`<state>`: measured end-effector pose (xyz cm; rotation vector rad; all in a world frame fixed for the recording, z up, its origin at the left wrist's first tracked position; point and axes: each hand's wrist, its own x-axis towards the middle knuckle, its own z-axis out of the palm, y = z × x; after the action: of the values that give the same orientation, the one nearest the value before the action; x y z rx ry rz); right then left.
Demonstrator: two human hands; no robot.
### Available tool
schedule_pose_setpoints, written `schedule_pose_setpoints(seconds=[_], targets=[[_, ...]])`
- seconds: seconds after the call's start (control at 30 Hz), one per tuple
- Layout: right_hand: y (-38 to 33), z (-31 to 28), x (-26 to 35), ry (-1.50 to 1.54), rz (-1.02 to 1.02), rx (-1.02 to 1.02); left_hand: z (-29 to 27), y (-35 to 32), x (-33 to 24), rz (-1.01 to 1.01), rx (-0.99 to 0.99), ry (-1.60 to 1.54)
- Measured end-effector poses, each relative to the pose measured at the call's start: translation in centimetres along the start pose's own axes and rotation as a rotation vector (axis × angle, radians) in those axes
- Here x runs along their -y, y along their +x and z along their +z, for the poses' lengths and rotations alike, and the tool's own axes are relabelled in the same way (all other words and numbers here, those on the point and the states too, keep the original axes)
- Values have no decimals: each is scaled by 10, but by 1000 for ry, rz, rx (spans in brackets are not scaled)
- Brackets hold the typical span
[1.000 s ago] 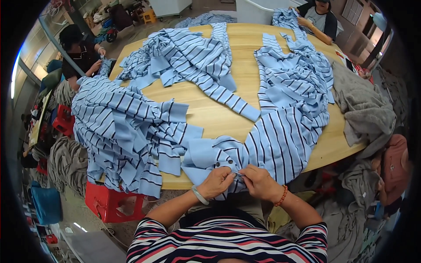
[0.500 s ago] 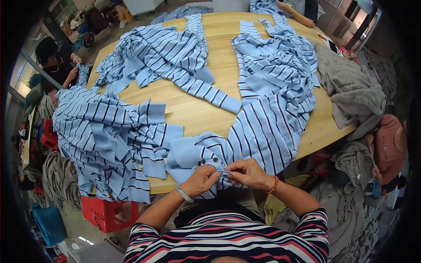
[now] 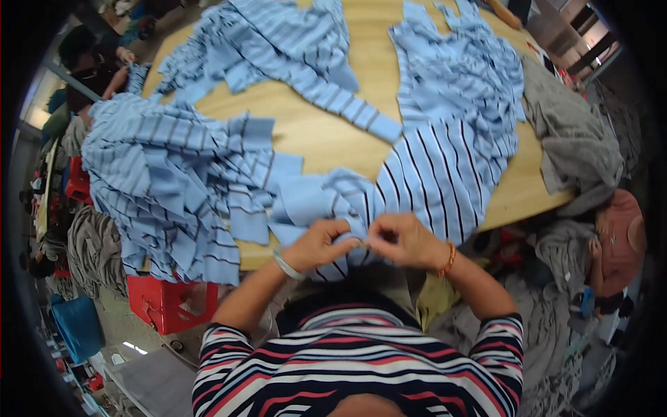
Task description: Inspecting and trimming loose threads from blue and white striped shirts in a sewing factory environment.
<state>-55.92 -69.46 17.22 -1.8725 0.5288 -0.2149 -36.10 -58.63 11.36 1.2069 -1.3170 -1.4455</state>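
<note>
At six o'clock on the wooden table [image 3: 326,135], your left hand [image 3: 316,244] and right hand [image 3: 403,241] are pinching the blue striped garment [image 3: 424,174], fingertips closed together on its edge.

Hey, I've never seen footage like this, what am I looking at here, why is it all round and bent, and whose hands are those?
There is no machine here. A wide fisheye camera worn on a person's head looks down, which is why straight edges curve. The two forearms coming in from the bottom are that person's own. The left hand and right hand meet at the near edge of a round wooden table, both pinching the same blue striped garment. More blue striped cloth is heaped at the left, and grey cloth lies at the right. A red crate sits on the floor below.
</note>
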Motion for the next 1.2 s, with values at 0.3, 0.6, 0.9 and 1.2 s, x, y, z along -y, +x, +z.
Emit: schedule_pose_setpoints(seconds=[0.3, 0.6, 0.9, 1.2], targets=[[-4, 0, -1, -130, -22, -101, -11, -51, -41, 107, -204, 470], [-4, 46, 14, -335, -401, -55, 16, -64, -39, 189, -261, 522], [-24, 50, 18, -508, -515, -193, 31, -53, -31, 161, -379, 709], [-19, 41, 15, -476, -412, -165, 4, -22, 20, -206, -86, -223]])
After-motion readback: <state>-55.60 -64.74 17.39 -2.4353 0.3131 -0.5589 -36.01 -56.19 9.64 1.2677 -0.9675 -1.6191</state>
